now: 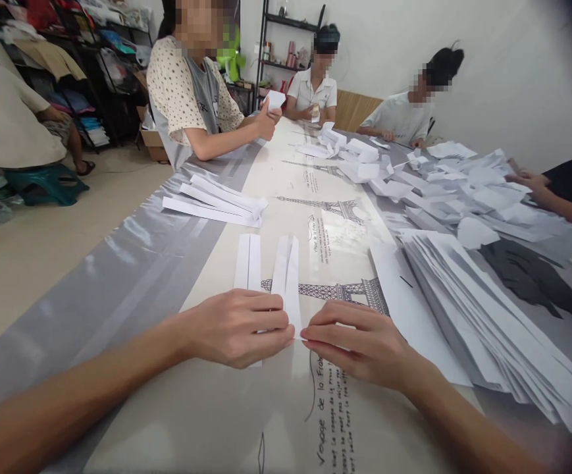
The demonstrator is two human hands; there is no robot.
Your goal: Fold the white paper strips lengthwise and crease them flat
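Between my two hands lies a narrow folded paper strip, its far end pointing away from me. My left hand pinches the strip's near end. My right hand closes its fingertips on the same end from the other side, almost touching the left fingertips. Another folded strip lies just to the left, partly hidden beneath my left hand. Farther off, several more folded strips lie fanned out together.
A stack of white paper sheets lies at the right, with a heap of folded papers behind it. The table cover has printed towers and writing. Several people sit around the table; one person's hands hold folded paper.
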